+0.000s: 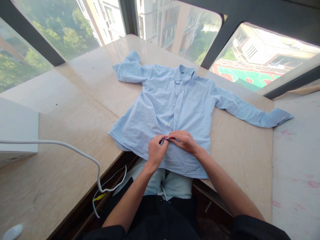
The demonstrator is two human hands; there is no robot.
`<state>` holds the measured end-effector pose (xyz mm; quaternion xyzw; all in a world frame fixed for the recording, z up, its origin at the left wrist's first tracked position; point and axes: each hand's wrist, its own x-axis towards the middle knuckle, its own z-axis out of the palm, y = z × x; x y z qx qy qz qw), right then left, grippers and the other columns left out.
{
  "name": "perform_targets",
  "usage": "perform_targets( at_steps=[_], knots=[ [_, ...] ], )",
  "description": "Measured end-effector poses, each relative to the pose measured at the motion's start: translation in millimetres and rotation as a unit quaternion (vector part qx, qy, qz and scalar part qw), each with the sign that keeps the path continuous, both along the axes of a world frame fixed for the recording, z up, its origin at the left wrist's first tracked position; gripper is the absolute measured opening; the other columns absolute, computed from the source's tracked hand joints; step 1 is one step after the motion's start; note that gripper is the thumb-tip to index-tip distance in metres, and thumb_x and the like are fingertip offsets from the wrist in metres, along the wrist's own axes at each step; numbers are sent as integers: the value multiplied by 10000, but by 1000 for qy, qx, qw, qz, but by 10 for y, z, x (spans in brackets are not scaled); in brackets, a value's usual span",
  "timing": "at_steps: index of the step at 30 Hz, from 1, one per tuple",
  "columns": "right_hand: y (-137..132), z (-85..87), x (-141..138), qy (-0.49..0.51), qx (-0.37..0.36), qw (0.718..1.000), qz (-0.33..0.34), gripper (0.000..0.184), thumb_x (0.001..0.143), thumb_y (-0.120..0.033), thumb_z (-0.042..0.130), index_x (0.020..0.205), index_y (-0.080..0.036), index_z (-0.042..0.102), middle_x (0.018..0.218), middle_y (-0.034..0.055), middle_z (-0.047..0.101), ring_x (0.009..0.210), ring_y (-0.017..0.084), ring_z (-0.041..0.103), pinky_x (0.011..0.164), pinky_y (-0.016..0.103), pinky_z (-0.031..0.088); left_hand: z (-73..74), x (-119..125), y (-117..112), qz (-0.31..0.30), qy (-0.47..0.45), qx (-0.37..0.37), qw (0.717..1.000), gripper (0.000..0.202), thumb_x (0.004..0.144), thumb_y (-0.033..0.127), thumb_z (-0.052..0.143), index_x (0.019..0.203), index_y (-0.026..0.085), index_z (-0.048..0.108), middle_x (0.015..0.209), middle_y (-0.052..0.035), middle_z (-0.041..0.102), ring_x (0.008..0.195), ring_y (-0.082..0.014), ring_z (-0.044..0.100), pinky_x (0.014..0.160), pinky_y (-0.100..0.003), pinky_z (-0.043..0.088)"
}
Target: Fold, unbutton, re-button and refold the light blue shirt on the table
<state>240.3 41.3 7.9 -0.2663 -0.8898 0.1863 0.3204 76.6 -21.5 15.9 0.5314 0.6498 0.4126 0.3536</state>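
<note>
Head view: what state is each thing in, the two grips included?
Light blue shirt: spread out, front partly unbuttoned
Collar: open
Exposed front buttons: undone
Sleeve at picture left: bent back near its cuff
Sleeve at picture right: stretched out sideways
Left grip: pinching the shirt's front
Right grip: pinching beside it
White cable: loosely curved, drooping past the table edge

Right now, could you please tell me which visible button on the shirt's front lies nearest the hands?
The lowest visible button, just beyond the left hand and right hand; the others sit nearer the collar.
</note>
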Motion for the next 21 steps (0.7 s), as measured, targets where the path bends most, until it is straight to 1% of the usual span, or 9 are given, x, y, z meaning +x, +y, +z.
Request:
perform_targets(
  at_steps=[3, 8, 12, 15, 21],
  knots=[
    [4, 10, -7, -14, -2, 1000, -1, 147, 979, -234, 533, 987, -206, 677, 916, 65, 747, 861, 191, 708, 757, 319, 558, 16, 9, -2, -1, 5, 1, 1000, 230, 803, 99, 561, 929, 191, 730, 961, -36, 745, 899, -171, 669, 853, -296, 501],
    [6, 20, -24, 8, -18, 1000, -3, 136, 973, -204, 523, 979, -207, 658, 921, 62, 740, 849, 186, 703, 755, 313, 556, 45, 33, -22, 12, -12, -23, 1000, 208, 790, 145, 620, 961, 191, 729, 953, -36, 745, 790, -156, 669, 773, -280, 521],
    [14, 21, -3, -2, -28, 1000, 2, 146, 972, -214, 521, 992, -217, 665, 927, 56, 741, 853, 189, 702, 762, 318, 556, 22, 37, -30, 15, 1, -13, 1000, 226, 800, 110, 593, 945, 207, 736, 959, -29, 749, 858, -166, 674, 831, -295, 520],
    [21, 15, 24, -16, -31, 999, 6, 157, 975, -227, 518, 1015, -222, 670, 941, 56, 742, 868, 193, 702, 779, 325, 556, -2, 40, -31, 16, 10, -5, 1000, 223, 809, 113, 594, 948, 211, 737, 966, -30, 750, 893, -174, 676, 856, -305, 517],
    [24, -5, 48, -33, -17, 999, 6, 154, 982, -217, 519, 1027, -209, 666, 954, 58, 748, 864, 192, 701, 762, 319, 543, -19, 49, -48, 6, 32, 17, 999, 216, 838, 102, 575, 947, 210, 727, 982, -38, 747, 942, -187, 675, 901, -325, 506]
  ],
)
